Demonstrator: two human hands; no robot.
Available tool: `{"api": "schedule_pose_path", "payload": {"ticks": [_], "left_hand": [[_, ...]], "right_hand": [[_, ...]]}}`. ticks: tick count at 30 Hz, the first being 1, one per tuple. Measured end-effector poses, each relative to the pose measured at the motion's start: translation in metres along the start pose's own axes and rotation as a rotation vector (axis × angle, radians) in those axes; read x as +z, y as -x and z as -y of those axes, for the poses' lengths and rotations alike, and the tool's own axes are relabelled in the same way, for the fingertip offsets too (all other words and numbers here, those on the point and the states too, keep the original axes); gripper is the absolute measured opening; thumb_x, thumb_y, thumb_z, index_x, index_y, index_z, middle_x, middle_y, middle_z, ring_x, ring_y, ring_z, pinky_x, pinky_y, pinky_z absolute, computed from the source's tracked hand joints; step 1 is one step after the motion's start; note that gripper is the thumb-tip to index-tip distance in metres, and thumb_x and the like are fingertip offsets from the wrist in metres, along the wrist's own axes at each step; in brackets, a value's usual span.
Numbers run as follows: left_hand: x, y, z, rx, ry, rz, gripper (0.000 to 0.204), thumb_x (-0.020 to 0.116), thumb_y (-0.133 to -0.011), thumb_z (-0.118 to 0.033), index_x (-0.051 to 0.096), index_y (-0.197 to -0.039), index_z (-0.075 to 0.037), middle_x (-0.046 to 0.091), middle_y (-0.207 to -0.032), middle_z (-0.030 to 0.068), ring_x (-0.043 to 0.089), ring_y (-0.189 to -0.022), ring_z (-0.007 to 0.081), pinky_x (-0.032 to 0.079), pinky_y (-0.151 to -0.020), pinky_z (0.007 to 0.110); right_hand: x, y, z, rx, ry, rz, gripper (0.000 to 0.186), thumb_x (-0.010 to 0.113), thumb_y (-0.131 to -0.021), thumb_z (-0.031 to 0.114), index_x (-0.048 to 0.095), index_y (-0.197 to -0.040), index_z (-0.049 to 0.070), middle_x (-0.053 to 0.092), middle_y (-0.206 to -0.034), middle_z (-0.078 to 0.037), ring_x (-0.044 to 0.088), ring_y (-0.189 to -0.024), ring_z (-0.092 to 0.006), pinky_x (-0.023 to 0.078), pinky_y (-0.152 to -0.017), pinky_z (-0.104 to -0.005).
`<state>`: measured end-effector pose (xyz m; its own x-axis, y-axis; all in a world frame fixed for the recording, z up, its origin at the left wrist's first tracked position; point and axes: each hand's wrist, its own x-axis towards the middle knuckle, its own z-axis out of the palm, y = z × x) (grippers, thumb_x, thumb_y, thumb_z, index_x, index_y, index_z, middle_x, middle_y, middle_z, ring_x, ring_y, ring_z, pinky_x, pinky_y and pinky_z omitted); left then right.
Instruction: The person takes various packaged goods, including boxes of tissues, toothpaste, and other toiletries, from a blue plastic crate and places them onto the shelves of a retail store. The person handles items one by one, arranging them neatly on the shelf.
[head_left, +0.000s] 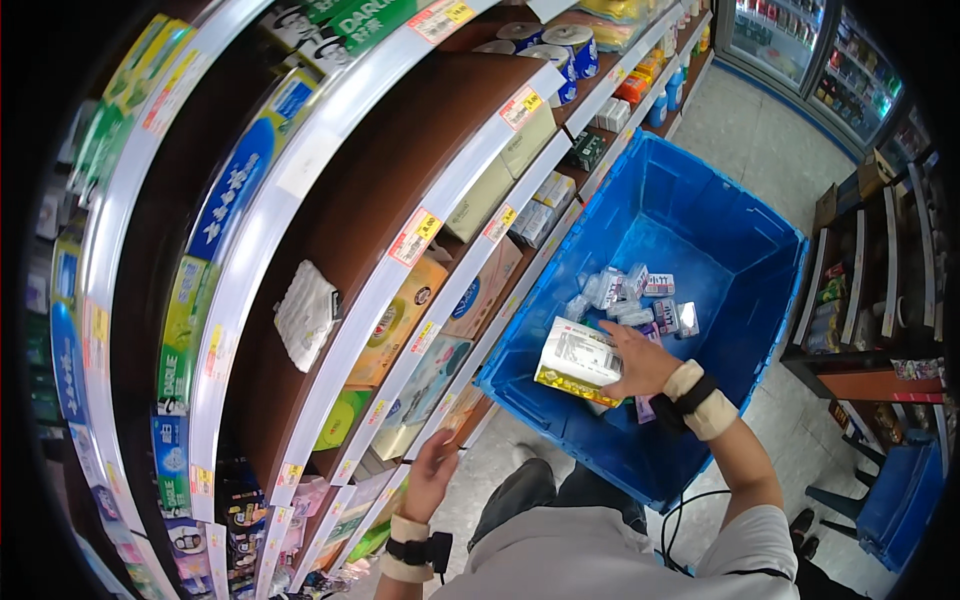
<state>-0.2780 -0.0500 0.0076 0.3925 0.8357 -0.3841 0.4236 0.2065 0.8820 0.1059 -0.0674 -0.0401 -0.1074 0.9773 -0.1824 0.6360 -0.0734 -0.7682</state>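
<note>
My right hand (642, 362) grips a white and yellow box (577, 348) over the near left part of a large blue plastic crate (745, 215). Its thumb and fingers press on the box's right end. Beneath and beyond the box, several small clear and white packs (628, 290) lie loose on the crate floor. My left hand (433, 470) hangs beside the lower shelf edge, fingers loosely bent and apart, with nothing visible in it. A white crumpled packet (307, 315) sits alone on the brown shelf to the left.
Shelves with price tags (415, 237) line the left, holding toothpaste boxes (240, 165), tissue packs (395, 320) and paper rolls (570, 50). Glass-door fridges (850, 70) stand at the far right. Dark shelving (860, 270) and a blue stool (895, 500) stand to the right.
</note>
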Motion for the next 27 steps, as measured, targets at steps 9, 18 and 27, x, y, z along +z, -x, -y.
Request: {"api": "schedule_pose_path", "payload": {"ticks": [9, 18, 27], "left_hand": [[-0.012, -0.001, -0.033, 0.108, 0.492, 0.261, 0.071, 0.053, -0.086, -0.024, 0.008, -0.137, -0.004, 0.036, -0.129, 0.0178, 0.042, -0.114, 0.0235, 0.037, -0.093, 0.035], [-0.109, 0.083, 0.009, 0.027, 0.546, 0.122, 0.077, 0.054, -0.085, -0.033, 0.006, -0.137, -0.004, 0.037, -0.128, 0.0118, 0.040, -0.115, 0.0185, 0.039, -0.089, 0.033], [-0.191, 0.124, 0.068, 0.285, 0.370, 0.153, 0.076, 0.054, -0.084, -0.034, 0.010, -0.137, -0.002, 0.023, -0.137, 0.0150, 0.031, -0.122, 0.0213, 0.038, -0.092, 0.035]], "right_hand": [[0.013, 0.018, 0.155, -0.518, 0.298, -0.101, 0.088, 0.074, -0.052, 0.019, 0.032, -0.126, 0.000, 0.044, -0.110, -0.017, 0.045, -0.100, -0.0325, 0.040, -0.085, -0.0371], [0.125, -0.009, 0.274, -0.710, 0.347, 0.102, 0.087, 0.072, -0.053, 0.018, 0.030, -0.127, -0.002, 0.042, -0.114, -0.019, 0.043, -0.103, -0.0340, 0.037, -0.089, -0.0383], [0.180, -0.034, 0.280, -0.007, -0.756, 0.873, 0.070, 0.058, -0.079, 0.030, 0.025, -0.132, -0.002, 0.038, -0.129, -0.014, 0.039, -0.117, -0.0209, 0.034, -0.095, -0.0311]]}}
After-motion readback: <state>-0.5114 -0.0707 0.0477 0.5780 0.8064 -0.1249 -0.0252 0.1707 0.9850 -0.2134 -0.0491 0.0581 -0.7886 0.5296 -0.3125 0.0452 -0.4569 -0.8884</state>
